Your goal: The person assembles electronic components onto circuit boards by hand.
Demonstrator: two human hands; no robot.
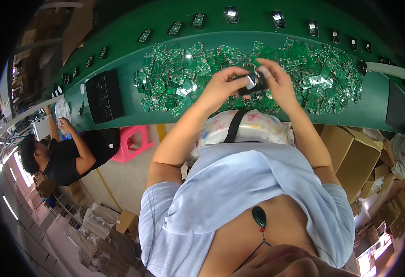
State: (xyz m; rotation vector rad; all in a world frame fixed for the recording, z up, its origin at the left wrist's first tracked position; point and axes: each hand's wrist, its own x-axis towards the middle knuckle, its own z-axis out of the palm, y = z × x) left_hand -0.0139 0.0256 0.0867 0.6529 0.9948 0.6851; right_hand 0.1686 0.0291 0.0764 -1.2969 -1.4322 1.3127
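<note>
Both hands are holding one small black device (252,83) w/ a shiny face, above the green tabletop (119,55). Left hand (223,83) is gripping its left end, fingers curled round it; right hand (276,79) is pinching the right end from above. Directly under the device, a wide heap of small green circuit boards (322,74) is lying on the tabletop. A black tray (104,94) is sitting left of the heap. More small black units (231,14) are lining the far strip.

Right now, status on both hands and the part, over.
Left hand and right hand both gripping small black device. Held above pile of green circuit boards on green bench. Nothing between hands.
</note>
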